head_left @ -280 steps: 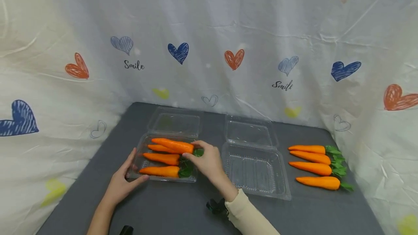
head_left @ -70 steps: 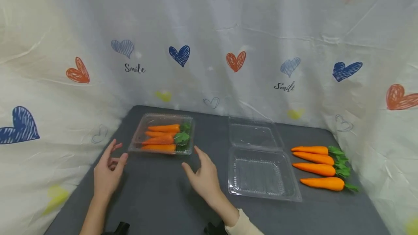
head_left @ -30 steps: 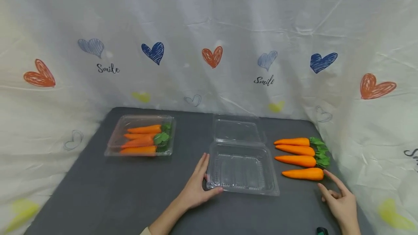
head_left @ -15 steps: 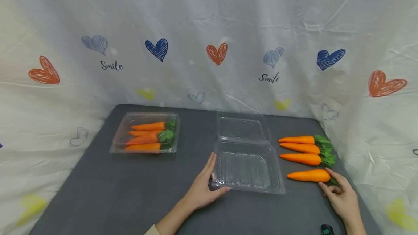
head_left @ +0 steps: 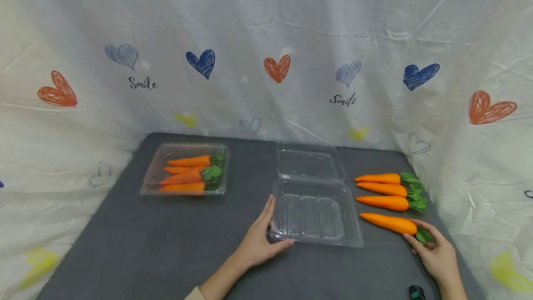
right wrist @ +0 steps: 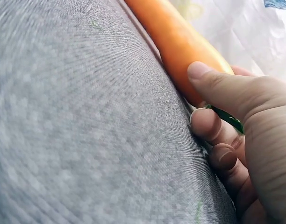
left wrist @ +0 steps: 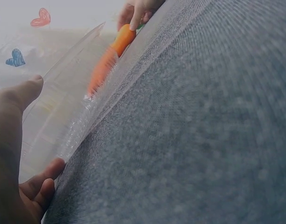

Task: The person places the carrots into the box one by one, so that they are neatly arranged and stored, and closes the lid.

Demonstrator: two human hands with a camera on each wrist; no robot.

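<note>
At the right of the table, my right hand (head_left: pixel 435 251) pinches an orange carrot (head_left: pixel 389 222) between thumb and fingers at its leafy end; the tip points left. In the right wrist view the thumb lies on the carrot (right wrist: pixel 180 44), and green leaf shows behind the fingers. My left hand (head_left: pixel 256 242) rests against the near left corner of a clear plastic box (head_left: pixel 354 242), fingers straight along its side and thumb on its front edge. That box is empty, its lid (head_left: pixel 310 163) folded back. In the left wrist view the held carrot (left wrist: pixel 103 70) shows partly through the clear plastic.
Several carrots (head_left: pixel 383 203) with green tops lie in a row behind the held one. At the back left stands a closed clear box (head_left: pixel 151 189) with carrots inside. A small black device (head_left: pixel 416 292) is at the right wrist. A heart-patterned curtain (head_left: pixel 237 101) surrounds the grey table (head_left: pixel 166 244).
The left box got its last carrot, was closed and sits farther back. Both hands shifted right: the left to the empty box, the right to the nearest carrot, which it grips and has turned slightly.
</note>
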